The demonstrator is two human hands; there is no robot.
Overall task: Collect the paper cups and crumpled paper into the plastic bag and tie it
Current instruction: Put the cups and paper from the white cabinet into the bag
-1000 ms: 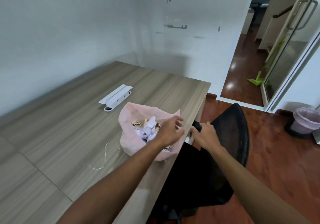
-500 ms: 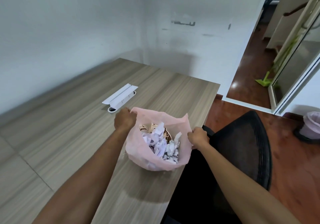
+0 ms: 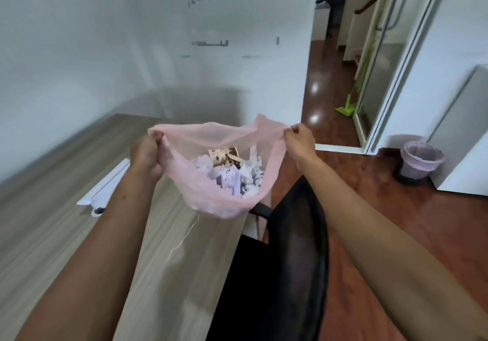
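Pink bag (image 3: 211,198) hangs between left hand (image 3: 146,156); right hand (image 3: 299,140)

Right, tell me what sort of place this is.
Probably an office room: a long wooden desk with a power strip, a black mesh chair, and a glass door onto a corridor.

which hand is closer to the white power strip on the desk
Left. The left hand, gripping the pink bag's rim, hangs just above the power strip; the right hand is across the bag.
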